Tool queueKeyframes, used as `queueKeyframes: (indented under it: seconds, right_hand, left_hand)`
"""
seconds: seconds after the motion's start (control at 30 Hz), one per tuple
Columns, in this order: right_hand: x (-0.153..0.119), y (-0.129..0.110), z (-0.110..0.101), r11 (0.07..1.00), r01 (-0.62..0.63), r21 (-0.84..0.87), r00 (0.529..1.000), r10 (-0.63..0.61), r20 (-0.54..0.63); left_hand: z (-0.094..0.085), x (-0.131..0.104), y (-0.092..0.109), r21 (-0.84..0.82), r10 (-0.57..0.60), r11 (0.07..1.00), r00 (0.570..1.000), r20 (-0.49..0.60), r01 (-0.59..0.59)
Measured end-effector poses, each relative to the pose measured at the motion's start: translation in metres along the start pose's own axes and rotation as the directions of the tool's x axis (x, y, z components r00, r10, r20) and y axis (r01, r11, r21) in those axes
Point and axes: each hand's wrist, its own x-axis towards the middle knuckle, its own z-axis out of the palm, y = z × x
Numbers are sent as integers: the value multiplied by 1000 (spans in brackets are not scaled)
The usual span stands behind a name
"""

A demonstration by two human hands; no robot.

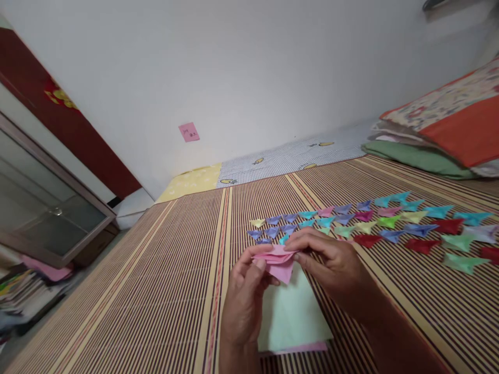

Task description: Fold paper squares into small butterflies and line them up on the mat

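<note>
A partly folded piece of pink origami paper (281, 271) is pinched between both hands, its layers fanned at the top and a pointed flap hanging down. My left hand (245, 293) grips its left edge between thumb and fingers. On the right edge, my right hand (331, 259) is closed the same way. Below them lies a stack of square paper (296, 317), pale green on top with a pink sheet showing underneath. Beyond my hands, several rows of small folded paper figures (364, 215) in blue, red, green, yellow and pink rest on the mat, some hidden behind my fingers.
A striped bamboo mat (187, 270) covers the bed. Folded bedding (448, 124) is piled at the right by the wall. A pink note (189, 132) is stuck on the wall. To the left stand a glass-fronted cabinet (54, 208) and a pile of books (23, 291).
</note>
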Motion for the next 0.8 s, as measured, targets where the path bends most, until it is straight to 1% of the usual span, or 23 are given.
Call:
queueKeyframes:
  seconds: [0.13,0.27,0.37,0.43,0.53,0.6,0.7,0.8]
  right_hand:
    - [1,0,0,1000,15,-17,1000,-15,-6]
    - [1,-2,-2,1000,-10,-11,1000,10,26]
    - [1,-3,-1,1000,-15,-9,1000,15,21]
    - [1,-3,1,1000,-24,-3,1000,24,17]
    - [1,-2,5,999,-52,10,999,52,6]
    - [0,-3,9,997,-78,23,997,78,-2]
    - [-1,-4,14,990,-125,62,992,126,-16]
    - [-1,-3,18,977,-171,129,984,177,-37]
  left_hand:
    - [0,-1,0,-1,-10,1000,1000,11,10]
    - [3,-1,0,-13,4,1000,1000,-6,-4]
    - [3,1,-1,-12,5,1000,1000,-7,-5]
    - [1,1,-3,29,3,1000,1000,-17,-3]
    - [1,1,-6,105,23,994,997,-68,-16]
    - [3,1,-8,117,35,993,996,-81,-25]
    - [7,1,-8,145,91,987,990,-111,-74]
    - [9,3,-7,219,178,966,970,-167,-140]
